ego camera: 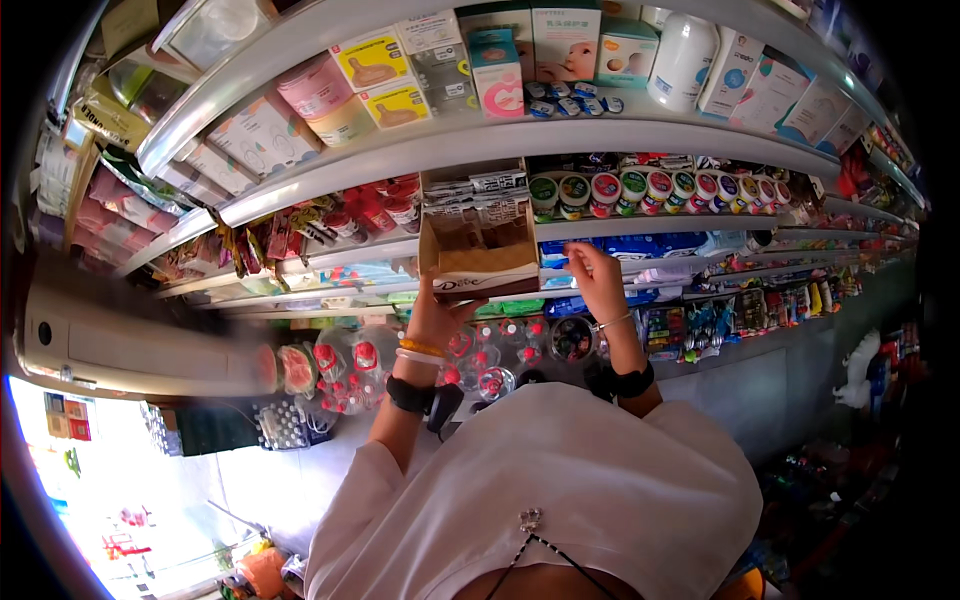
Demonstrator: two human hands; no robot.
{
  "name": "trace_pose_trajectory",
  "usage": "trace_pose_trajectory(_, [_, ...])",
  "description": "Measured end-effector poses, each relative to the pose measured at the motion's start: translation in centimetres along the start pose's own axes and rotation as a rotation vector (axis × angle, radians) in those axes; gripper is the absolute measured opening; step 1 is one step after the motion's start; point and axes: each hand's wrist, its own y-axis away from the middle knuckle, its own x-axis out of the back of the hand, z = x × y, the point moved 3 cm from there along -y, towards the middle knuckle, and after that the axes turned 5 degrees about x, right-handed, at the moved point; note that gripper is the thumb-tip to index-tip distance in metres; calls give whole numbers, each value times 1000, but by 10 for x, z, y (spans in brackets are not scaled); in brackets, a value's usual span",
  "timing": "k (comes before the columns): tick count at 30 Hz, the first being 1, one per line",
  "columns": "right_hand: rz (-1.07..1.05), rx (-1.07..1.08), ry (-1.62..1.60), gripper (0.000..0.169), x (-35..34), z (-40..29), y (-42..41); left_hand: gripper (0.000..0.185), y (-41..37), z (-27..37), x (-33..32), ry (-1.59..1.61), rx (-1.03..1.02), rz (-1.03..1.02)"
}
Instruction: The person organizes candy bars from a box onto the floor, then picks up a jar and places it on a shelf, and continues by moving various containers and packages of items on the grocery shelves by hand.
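Observation:
My left hand (437,316) grips an open cardboard Dove display box (484,283) at its lower left front corner, thumb up along the side. Wrapped bars (487,191) stand at the back of the box, while its brown front part shows bare cardboard. To the right of the box, apart from it, I hold my right hand (598,279) raised with its fingers bent and no object visible in it. Blue packets (652,244) lie on the shelf behind that hand. Round tubs with coloured lids (632,185) line the shelf just above.
A higher shelf edge (480,146) runs above the box, bearing baby-care cartons (566,41) and a white bottle (682,64). Bottles with red caps (365,356) and a round clear jar (574,339) stand below my hands. At left is a pale, blurred appliance-like body (142,337).

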Motion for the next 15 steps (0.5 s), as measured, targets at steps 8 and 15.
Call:
trace_pose_trajectory(8, [31,-49,-73,16,-2,17,30,58,-21,18,11,-76,-1,-13])
trace_pose_trajectory(15, [69,-25,-67,15,0,12,39,65,-41,26,-1,-69,52,-40])
